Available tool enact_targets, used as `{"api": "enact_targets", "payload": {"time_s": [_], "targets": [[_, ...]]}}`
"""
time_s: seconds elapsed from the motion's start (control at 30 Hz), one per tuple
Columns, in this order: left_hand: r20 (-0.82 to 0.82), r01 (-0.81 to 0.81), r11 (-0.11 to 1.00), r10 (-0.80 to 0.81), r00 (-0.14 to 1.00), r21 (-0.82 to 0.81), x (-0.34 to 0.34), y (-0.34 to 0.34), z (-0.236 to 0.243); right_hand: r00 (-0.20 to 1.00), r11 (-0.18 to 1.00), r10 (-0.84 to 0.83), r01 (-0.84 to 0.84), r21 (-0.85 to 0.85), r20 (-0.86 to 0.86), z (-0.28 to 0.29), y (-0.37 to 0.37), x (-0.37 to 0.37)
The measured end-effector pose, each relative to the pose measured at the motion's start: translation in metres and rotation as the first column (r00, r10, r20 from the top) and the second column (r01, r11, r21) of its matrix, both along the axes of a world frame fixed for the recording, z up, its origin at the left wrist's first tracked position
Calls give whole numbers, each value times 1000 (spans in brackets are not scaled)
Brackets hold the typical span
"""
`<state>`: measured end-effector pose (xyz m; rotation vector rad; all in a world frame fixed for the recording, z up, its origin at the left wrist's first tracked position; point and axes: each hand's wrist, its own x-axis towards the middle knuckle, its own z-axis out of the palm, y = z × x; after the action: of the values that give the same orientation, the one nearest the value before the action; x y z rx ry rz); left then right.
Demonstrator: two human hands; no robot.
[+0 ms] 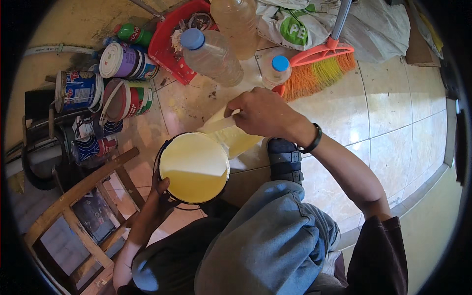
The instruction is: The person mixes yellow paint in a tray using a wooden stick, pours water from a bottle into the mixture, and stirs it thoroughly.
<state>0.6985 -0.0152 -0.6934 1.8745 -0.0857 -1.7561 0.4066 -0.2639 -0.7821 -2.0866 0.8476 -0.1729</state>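
Yellow-filled bucket (pixel 169 147) between hands: left hand (pixel 161 194) clasps its side, right hand (pixel 260 114) pinches a pale strip (pixel 219 125).

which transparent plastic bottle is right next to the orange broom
The small transparent bottle with a bright blue cap; the larger blue-capped bottle and the large transparent bottle behind it stand nearer the red plastic dustpan.

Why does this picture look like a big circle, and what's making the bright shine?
Head view: the fisheye lens rounds off the scene, leaving the corners black; head view: light glares off the floor tiles right of the broom.
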Motion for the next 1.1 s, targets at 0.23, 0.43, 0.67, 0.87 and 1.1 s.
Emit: {"api": "enact_targets", "payload": {"time_s": [0.23, 0.43, 0.67, 0.87, 1.1], "targets": [[-54, -33, 999, 33, 998, 0, -4, -1, 1, 994, 996, 71, -65, 68, -83, 7, 8, -32], [72, -5, 999, 8, 997, -37, -18, -7, 12, 995, 991, 90, -85, 103, -44, 13, 15, -51], [82, 33, 999, -31, 996, -21, -11, -4, 11, 976, 895, 127, -35, 444, -178, 32, -3, -67], [-102, -163, 987, 161, 982, -12, 45, 31, -21, 981, 802, -49, 149, 578, -186, 26, 15, -93], [-180, -307, 919, 267, 947, -248, 34, 25, -5, 957, 931, -288, 286, 227, -26, 5, 64, -86]]}}
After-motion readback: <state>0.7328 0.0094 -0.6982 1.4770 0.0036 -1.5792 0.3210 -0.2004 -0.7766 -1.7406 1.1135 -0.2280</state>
